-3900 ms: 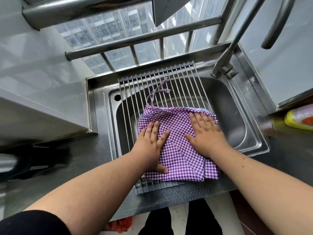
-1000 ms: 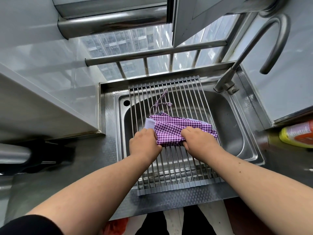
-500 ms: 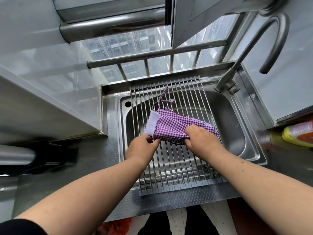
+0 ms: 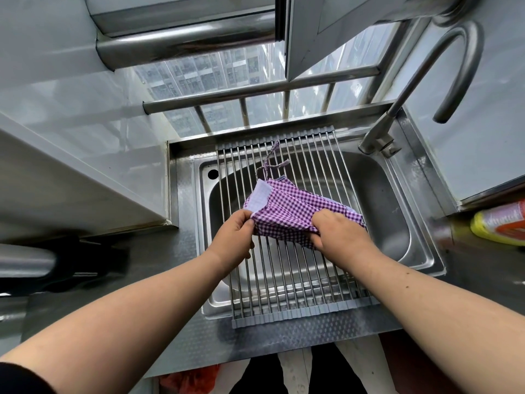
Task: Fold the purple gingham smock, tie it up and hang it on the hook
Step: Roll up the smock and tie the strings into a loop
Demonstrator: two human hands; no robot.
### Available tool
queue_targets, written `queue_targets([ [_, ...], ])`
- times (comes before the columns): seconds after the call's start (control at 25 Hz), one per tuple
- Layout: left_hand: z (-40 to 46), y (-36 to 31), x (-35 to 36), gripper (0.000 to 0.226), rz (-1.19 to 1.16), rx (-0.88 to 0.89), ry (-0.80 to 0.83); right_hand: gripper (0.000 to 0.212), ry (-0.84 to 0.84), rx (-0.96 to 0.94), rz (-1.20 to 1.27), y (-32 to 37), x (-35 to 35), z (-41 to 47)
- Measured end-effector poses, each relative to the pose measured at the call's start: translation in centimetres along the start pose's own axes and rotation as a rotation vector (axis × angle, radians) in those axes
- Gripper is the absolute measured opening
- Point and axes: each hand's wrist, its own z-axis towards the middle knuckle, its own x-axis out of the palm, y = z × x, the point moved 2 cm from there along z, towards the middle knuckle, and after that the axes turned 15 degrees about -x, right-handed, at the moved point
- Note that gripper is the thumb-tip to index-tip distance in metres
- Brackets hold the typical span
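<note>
The purple gingham smock [image 4: 289,207] is folded into a narrow bundle over the wire rack [image 4: 284,280] that spans the sink. A white lining edge shows at its left end, and its thin ties [image 4: 270,166] trail toward the window. My left hand [image 4: 235,234] pinches the bundle's near left corner. My right hand [image 4: 338,234] grips the near right part, fingers curled round the cloth. The bundle is lifted a little at the left. No hook is in view.
A steel sink [image 4: 397,223] lies under the rack, with a tall curved tap [image 4: 443,72] at the back right. A yellow bottle [image 4: 500,226] lies on the counter at the right. Window bars [image 4: 255,92] run behind the sink. A dark object [image 4: 56,268] sits at the left.
The flat smock was folded up into a narrow bundle. In the last second both hands lifted and turned it, so the white lining end rose at the left.
</note>
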Motion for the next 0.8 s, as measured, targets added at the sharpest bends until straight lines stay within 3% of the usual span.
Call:
queue_targets([
  [0.2, 0.9, 0.4, -2.1, 0.014, 0.553, 0.082, -0.105, 0.021, 0.051, -0.076, -0.108, 0.3, 0.7, 0.2],
  [0.28, 1.3, 0.7, -2.9, 0.008, 0.553, 0.037, -0.050, 0.025, 0.058, -0.085, -0.123, 0.5, 1.0, 0.2],
  [0.36, 1.1, 0.6, -3.0, 0.024, 0.618, 0.051, 0.020, 0.031, 0.059, -0.074, -0.126, 0.6, 1.1, 0.1],
  [0.48, 1.2, -0.3, -1.9, 0.041, 0.713, 0.128, -0.124, 0.044, 0.104, -0.071, -0.173, 0.8, 1.5, 0.2],
  [0.72, 2.5, 0.2, -0.8, 0.038, 0.526, -0.053, -0.098, 0.026, 0.133, -0.208, -0.282, 1.1, 1.7, 0.2],
  [0.8, 2.5, 0.9, -1.9, 0.038, 0.626, -0.097, -0.085, 0.023, 0.160, -0.301, -0.341, 0.9, 2.3, 0.1],
])
